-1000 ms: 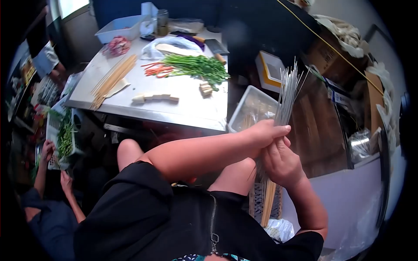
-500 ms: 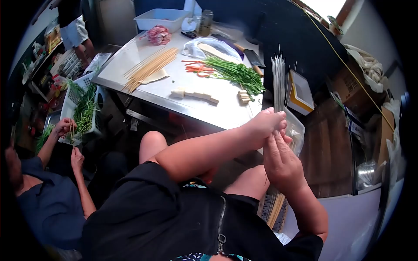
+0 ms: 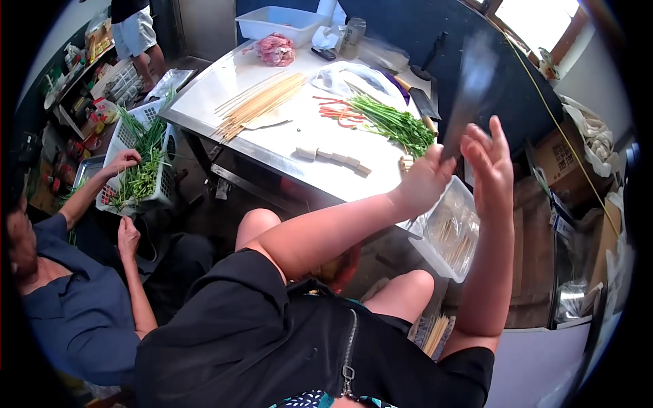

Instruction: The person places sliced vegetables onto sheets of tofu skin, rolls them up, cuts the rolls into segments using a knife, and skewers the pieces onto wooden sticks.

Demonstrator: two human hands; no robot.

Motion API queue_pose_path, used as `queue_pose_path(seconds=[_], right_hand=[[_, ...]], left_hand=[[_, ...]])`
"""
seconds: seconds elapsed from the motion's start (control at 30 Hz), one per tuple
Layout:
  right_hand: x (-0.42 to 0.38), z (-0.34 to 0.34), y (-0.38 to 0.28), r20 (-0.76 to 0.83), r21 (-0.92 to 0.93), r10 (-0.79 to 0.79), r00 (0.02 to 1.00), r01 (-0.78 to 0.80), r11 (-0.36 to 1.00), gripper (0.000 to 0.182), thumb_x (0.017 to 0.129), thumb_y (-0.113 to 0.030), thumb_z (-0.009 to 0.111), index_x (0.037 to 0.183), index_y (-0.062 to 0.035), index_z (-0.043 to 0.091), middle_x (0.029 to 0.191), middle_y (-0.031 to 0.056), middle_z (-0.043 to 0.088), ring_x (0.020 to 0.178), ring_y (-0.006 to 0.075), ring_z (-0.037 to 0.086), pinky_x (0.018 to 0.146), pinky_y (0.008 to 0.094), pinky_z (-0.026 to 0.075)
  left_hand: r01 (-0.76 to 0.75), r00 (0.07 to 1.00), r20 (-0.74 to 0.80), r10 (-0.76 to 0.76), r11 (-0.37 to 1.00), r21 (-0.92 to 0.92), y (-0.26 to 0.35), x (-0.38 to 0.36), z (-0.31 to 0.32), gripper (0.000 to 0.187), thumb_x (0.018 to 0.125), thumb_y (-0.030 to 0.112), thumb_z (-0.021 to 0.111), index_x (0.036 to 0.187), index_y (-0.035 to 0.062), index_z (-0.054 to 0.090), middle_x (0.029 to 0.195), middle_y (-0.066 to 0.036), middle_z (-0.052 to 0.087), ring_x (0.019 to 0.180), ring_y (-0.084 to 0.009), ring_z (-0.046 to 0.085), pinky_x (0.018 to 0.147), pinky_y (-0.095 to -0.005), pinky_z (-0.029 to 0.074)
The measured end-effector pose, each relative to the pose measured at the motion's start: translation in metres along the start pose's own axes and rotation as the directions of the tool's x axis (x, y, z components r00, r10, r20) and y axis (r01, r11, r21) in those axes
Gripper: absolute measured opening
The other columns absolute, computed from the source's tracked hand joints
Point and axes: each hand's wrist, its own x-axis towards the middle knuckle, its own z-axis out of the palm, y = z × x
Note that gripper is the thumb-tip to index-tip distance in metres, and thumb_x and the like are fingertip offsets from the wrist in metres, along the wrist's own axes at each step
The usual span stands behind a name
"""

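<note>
A bundle of thin metal skewers [image 3: 471, 85], smeared by motion, stands up and tilts to the right from my left hand [image 3: 425, 180], whose fingers are wrapped round its lower part. Just to the right is my right hand [image 3: 488, 160], raised with its fingers apart and nothing visible in them. Below my hands stands a white plastic bin [image 3: 445, 262] with pale wooden sticks in a clear bag. On the metal table [image 3: 272, 153] lie green stalks [image 3: 394, 119], orange-red strips [image 3: 337, 111], a row of white blocks [image 3: 333, 156] and wooden skewers [image 3: 262, 105].
Toward the table's back are pink meat [image 3: 275, 49], a white tub [image 3: 282, 26] and a cleaver [image 3: 423, 102]. At left, a co-worker [image 3: 81, 299] handles greens over a white basket [image 3: 163, 194]. Cardboard boxes [image 3: 551, 156] stand at right.
My right hand has come off the bundle and risen to the right, its fingers spreading. The skewers now lean right and blur. The view has shifted slightly left.
</note>
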Motion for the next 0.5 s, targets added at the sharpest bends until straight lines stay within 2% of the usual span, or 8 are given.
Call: queue_pose_path(seconds=[0.07, 0.1, 0.13, 0.17, 0.23, 0.27, 0.33, 0.5], right_hand=[[0.025, 0.017, -0.007, 0.058, 0.155, -0.042, 0.997, 0.033, 0.987, 0.069, 0.086, -0.014, 0.074, 0.141, 0.0051, 0.037, 0.113, 0.0148, 0.064, 0.102, 0.0196, 0.063, 0.094, 0.0312, 0.049], [0.029, 0.025, -0.008, 0.031, 0.176, -0.069, 0.997, 0.062, 0.982, 0.054, 0.090, -0.015, 0.070, 0.135, 0.0027, 0.045, 0.097, 0.0100, 0.063, 0.085, 0.0155, 0.063, 0.081, 0.0284, 0.051], [0.032, 0.031, -0.008, 0.005, 0.194, -0.095, 0.995, 0.092, 0.977, 0.040, 0.093, -0.015, 0.065, 0.128, 0.0004, 0.053, 0.082, 0.0053, 0.062, 0.069, 0.0113, 0.063, 0.069, 0.0256, 0.053], [0.034, 0.037, -0.005, 0.007, 0.191, -0.092, 0.996, 0.089, 0.978, 0.040, 0.093, -0.015, 0.065, 0.128, 0.0004, 0.053, 0.082, 0.0053, 0.062, 0.069, 0.0113, 0.063, 0.069, 0.0256, 0.053], [0.040, 0.048, 0.006, -0.121, 0.181, -0.111, 0.986, 0.132, 0.975, 0.021, 0.095, -0.016, 0.064, 0.110, -0.0018, 0.063, 0.061, -0.0043, 0.045, 0.047, 0.0029, 0.041, 0.043, 0.0195, 0.035], [0.043, 0.052, 0.013, -0.125, 0.179, -0.112, 0.986, 0.133, 0.975, 0.021, 0.095, -0.016, 0.064, 0.110, -0.0018, 0.063, 0.061, -0.0043, 0.045, 0.047, 0.0029, 0.041, 0.043, 0.0195, 0.035], [0.047, 0.057, 0.031, -0.281, 0.117, -0.099, 0.955, 0.137, 0.984, 0.019, 0.094, -0.018, 0.065, 0.106, -0.0029, 0.065, 0.056, -0.0075, 0.034, 0.045, 0.0017, 0.027, 0.040, 0.0213, 0.022], [0.045, 0.054, 0.071, -0.263, 0.163, 0.006, 0.965, 0.038, 0.986, 0.016, 0.095, -0.015, 0.064, 0.104, -0.0023, 0.066, 0.056, -0.0070, 0.039, 0.045, 0.0017, 0.033, 0.040, 0.0198, 0.026]], left_hand=[[-0.205, 0.978, 0.021, 0.208, 0.934, 0.291, -0.009, 0.003, 0.000, 0.014, 0.099, 0.017, 0.050, 0.101, 0.0043, 0.044, 0.069, -0.012, 0.054, 0.062, -0.0291, 0.058, 0.059, -0.0399, 0.046], [-0.151, 0.985, 0.121, 0.121, 0.945, 0.290, -0.004, 0.005, -0.006, 0.014, 0.098, 0.011, 0.050, 0.102, 0.0021, 0.041, 0.077, -0.020, 0.056, 0.072, -0.0417, 0.059, 0.067, -0.0463, 0.047], [-0.149, 0.986, 0.116, 0.120, 0.946, 0.288, -0.014, 0.012, -0.009, 0.014, 0.098, 0.011, 0.050, 0.102, 0.0021, 0.041, 0.077, -0.020, 0.056, 0.072, -0.0417, 0.059, 0.067, -0.0463, 0.047], [-0.244, 0.967, 0.152, 0.204, 0.916, 0.320, -0.030, 0.019, -0.012, 0.014, 0.098, 0.010, 0.049, 0.101, 0.0017, 0.039, 0.081, -0.020, 0.056, 0.074, -0.0420, 0.058, 0.068, -0.0451, 0.047], [-0.369, 0.925, 0.221, 0.309, 0.870, 0.328, -0.042, 0.028, -0.019, 0.016, 0.097, 0.007, 0.049, 0.102, 0.0019, 0.035, 0.088, -0.022, 0.056, 0.081, -0.0440, 0.057, 0.070, -0.0433, 0.047], [-0.370, 0.924, 0.223, 0.309, 0.871, 0.325, -0.048, 0.029, -0.021, 0.016, 0.097, 0.007, 0.049, 0.102, 0.0019, 0.035, 0.088, -0.022, 0.056, 0.081, -0.0440, 0.057, 0.070, -0.0433, 0.047], [-0.332, 0.935, 0.242, 0.260, 0.884, 0.330, -0.064, 0.030, -0.026, 0.016, 0.097, 0.007, 0.049, 0.102, 0.0022, 0.035, 0.092, -0.022, 0.057, 0.083, -0.0434, 0.057, 0.071, -0.0430, 0.047], [-0.237, 0.961, 0.224, 0.162, 0.899, 0.368, -0.085, 0.011, -0.036, 0.018, 0.097, 0.008, 0.051, 0.105, 0.0024, 0.037, 0.098, -0.023, 0.058, 0.089, -0.0429, 0.058, 0.077, -0.0453, 0.048]])
